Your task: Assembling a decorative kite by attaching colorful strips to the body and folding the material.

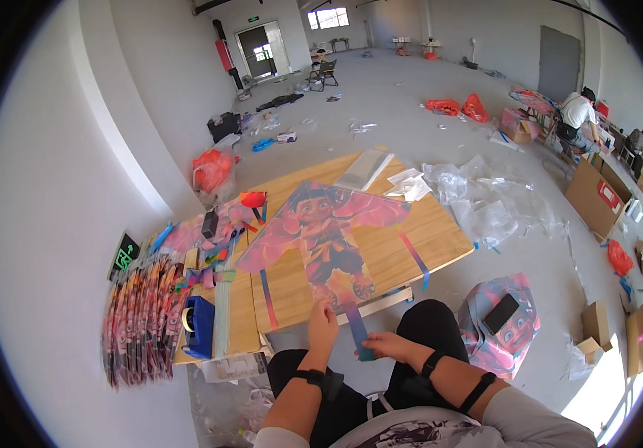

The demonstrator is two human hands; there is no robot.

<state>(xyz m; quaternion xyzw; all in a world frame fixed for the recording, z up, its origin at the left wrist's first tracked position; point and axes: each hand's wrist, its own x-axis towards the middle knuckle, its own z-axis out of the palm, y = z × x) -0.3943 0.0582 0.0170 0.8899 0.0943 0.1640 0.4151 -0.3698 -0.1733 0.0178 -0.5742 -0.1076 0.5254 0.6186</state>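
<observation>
A printed kite with a cartoon figure and pink wings lies spread on the wooden table. Two ribbon tails hang from its wings, and a blue tail ribbon runs down from its lower edge past the table's front. My left hand is closed at the kite's bottom edge, pinching it beside that ribbon. Lower and to the right, my right hand grips the ribbon near its loose end, thumb on top. The fingertips of my left hand are partly hidden.
Packed kites are heaped at the table's left, beside a blue tape dispenser. A clear plastic pack lies at the far edge. On the right, a phone rests on a printed sheet; plastic bags and cartons surround it.
</observation>
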